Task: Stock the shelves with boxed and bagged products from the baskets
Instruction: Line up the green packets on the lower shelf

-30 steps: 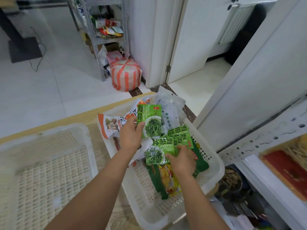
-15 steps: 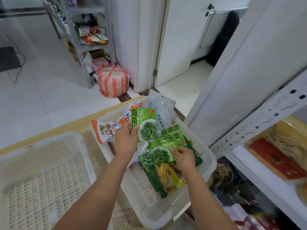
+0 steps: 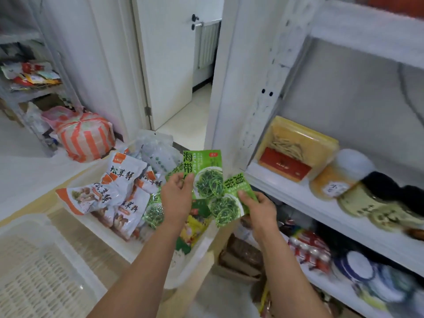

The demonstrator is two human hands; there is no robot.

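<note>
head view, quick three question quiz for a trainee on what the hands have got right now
1. True or false: the left hand grips a green plastic kelp packet.
2. The right hand holds: A) a second green plastic kelp packet, B) a glass jar, C) nothing.
3. Fill in: the flat yellow box sits on the white metal shelf on the person's ____ side.
Key: 1 true; 2 A; 3 right.
</note>
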